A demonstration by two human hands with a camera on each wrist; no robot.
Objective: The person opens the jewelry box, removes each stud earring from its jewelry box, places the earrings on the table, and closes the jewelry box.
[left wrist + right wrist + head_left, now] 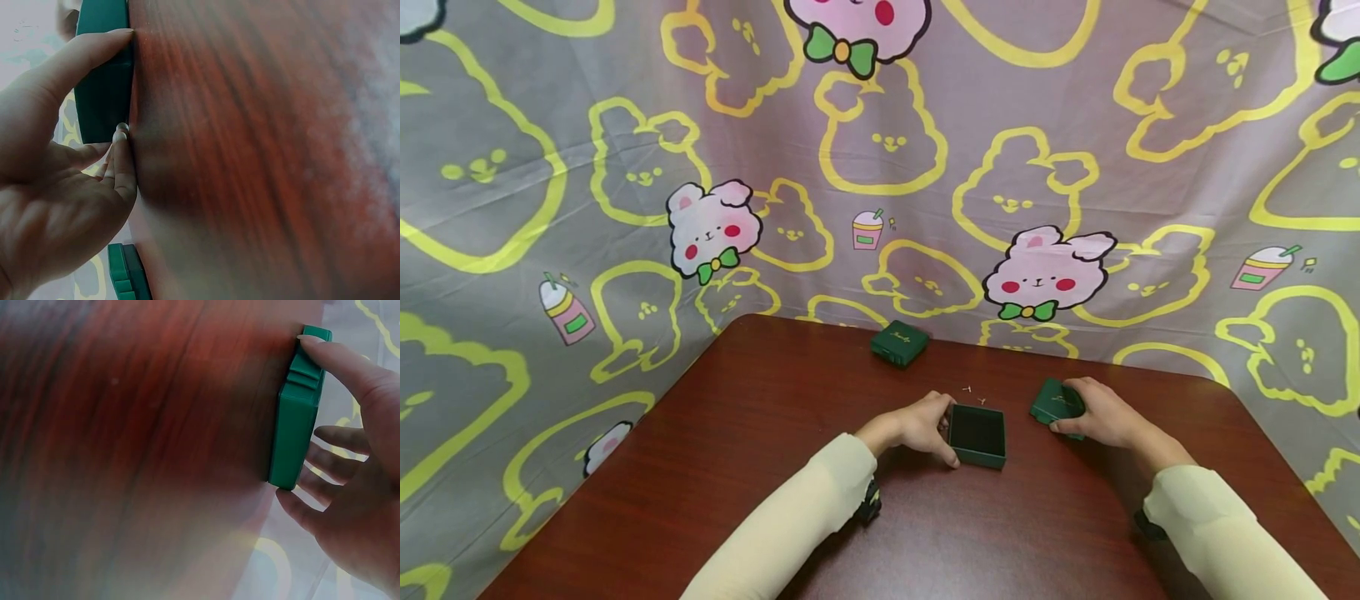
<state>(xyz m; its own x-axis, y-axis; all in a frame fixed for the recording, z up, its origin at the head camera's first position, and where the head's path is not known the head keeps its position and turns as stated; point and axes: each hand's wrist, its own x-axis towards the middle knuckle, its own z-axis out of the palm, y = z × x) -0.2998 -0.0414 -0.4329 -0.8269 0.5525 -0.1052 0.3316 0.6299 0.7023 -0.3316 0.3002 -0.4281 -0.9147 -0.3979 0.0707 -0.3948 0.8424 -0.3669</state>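
- Two cream sleeves [793, 512] reach in from the near edge of the head view, with a small dark device [868, 502] under the cuff of the left one.
- Beneath them lies the worktop [1000, 533], reddish brown with a wood grain and a glossy patch of light.
- The left hand [916, 425] holds the open box [981, 458] by its left side, thumb at the near left corner and the other fingers round toward the far left corner.
- That box is dark green outside and black inside, sits on the worktop around the middle of the head view, and faces upward without a cover.
- To its right and apart from it, the right hand [1103, 414] grips the gold-lettered box [1051, 402], thumb on the near side, the other fingers spread along the right and far sides. The right wrist view shows step-like ridges near the thumb.
- Just beyond the open box lie two tiny pale pieces [981, 401], too small to make out.
- Farther back, to the left, stands another green box [899, 342], also with gold script on top, near the worktop's far edge.
- Behind everything hangs a patterned cloth [917, 200] with yellow bear outlines, pink-cheeked rabbits and cups.
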